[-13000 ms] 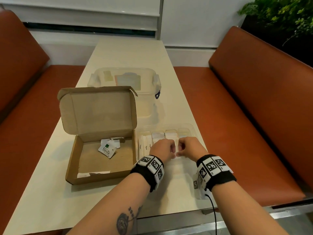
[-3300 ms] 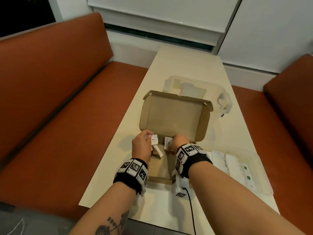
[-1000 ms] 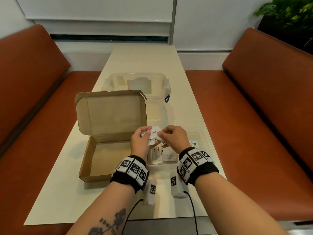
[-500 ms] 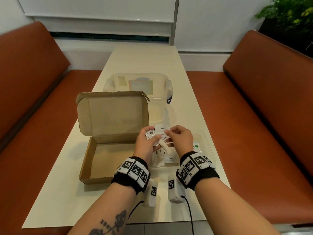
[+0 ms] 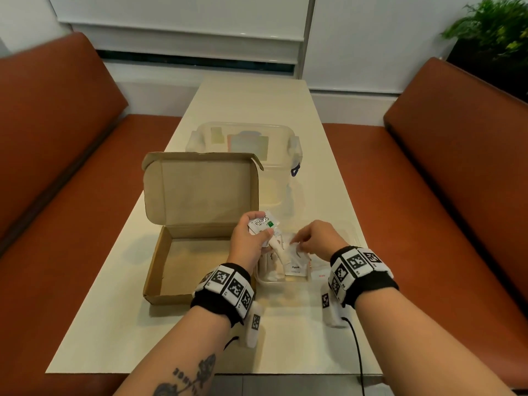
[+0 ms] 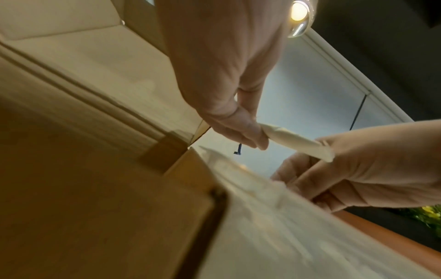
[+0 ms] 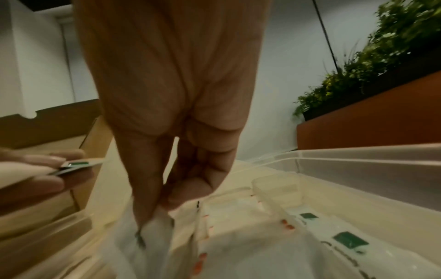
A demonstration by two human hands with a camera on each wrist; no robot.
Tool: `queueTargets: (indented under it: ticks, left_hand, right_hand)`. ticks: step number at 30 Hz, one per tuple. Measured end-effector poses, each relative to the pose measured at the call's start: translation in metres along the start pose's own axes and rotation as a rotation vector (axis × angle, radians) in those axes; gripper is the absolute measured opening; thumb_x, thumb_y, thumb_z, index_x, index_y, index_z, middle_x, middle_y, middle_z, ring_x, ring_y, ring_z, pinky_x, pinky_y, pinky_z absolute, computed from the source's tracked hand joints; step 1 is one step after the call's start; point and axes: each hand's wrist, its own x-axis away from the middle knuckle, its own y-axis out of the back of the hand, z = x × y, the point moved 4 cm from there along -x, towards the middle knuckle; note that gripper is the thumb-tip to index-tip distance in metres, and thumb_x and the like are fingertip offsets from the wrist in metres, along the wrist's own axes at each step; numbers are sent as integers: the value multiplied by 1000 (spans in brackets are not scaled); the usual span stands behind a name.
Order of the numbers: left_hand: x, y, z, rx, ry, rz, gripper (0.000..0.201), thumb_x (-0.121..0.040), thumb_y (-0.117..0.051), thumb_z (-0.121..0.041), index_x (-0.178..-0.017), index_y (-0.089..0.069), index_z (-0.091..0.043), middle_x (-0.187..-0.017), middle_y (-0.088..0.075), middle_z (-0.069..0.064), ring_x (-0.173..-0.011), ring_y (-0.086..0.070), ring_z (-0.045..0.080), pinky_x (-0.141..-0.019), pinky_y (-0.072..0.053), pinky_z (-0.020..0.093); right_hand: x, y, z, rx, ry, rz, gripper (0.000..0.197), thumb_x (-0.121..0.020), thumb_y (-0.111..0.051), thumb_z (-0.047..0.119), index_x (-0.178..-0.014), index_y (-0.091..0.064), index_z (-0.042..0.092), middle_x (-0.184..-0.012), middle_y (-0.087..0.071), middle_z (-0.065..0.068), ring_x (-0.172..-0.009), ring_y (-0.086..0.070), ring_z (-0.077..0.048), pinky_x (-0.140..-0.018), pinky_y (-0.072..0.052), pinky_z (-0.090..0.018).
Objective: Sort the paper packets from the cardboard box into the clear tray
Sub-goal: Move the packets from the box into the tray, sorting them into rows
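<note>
The long pale surface [image 5: 285, 104] carries the open cardboard box [image 5: 183, 247] on the left, with the clear tray [image 5: 353, 237] just right of it holding standing white packets [image 5: 295, 264]. The left hand [image 5: 248, 241] clamps a few packets [image 5: 261, 222] above the box's right edge. The right hand [image 5: 317, 238] pinches one packet [image 7: 152, 232] down in the tray.

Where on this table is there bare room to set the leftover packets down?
Bare table beyond the lidded clear container, and the near strip left of the cardboard box. The box floor is bare too. Crowded: clear tray, where both hands work.
</note>
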Motion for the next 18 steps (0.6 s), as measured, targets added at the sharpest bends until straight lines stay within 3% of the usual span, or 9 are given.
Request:
queueTargets:
  ticks: [4, 8, 13, 16, 18]
  left_hand:
    - [2, 3, 0, -11, 7, 2, 32, -88, -60, 4, -98, -57, -26, -112, -59, 7, -93, -67, 25, -70, -59, 36]
    - [2, 4, 1, -17, 6, 0, 33, -87, -60, 4, -96, -57, -27, -111, -59, 6, -93, -66, 24, -73, -59, 40]
    - [3, 4, 2, -36, -3, 1, 34, -87, -60, 4, -96, -57, -28, -109, -59, 4, -92, -66, 22, -70, -59, 37]
    - [3, 6, 3, -29, 9, 6, 34, -87, -60, 5, -97, -57, -28, -109, -60, 5, -93, -67, 24, -65, -59, 33]
    - [3, 7, 3, -30, 12, 8, 33, -88, -60, 4, -98, -57, -27, -109, -61, 5, -92, -68, 22, -59, -57, 27]
  right_hand:
    - [-2, -14, 10, 203, 36, 129, 15, -77, -71, 1, -90, -72, 7, -93, -69, -7, -77, -58, -13, -71, -45, -18]
    - [-5, -25, 15, 304, 69, 167, 15, -77, -69, -1, -88, -72, 7, -94, -71, -9, -88, -65, -21, -77, -50, -23]
    - [-3, -31, 14, 287, 129, 146, 20, -77, -61, -6, -87, -71, 8, -93, -71, -7, -85, -63, -18, -71, -44, -19]
    - [3, -31, 9, 211, 156, 90, 25, -74, -58, -10, -90, -65, 7, -91, -69, -7, -84, -63, -20, -74, -49, -24]
    - [5, -31, 5, 205, 151, 49, 26, -74, -55, -10, -90, -60, 11, -89, -66, -6, -79, -58, -19, -68, -46, -25]
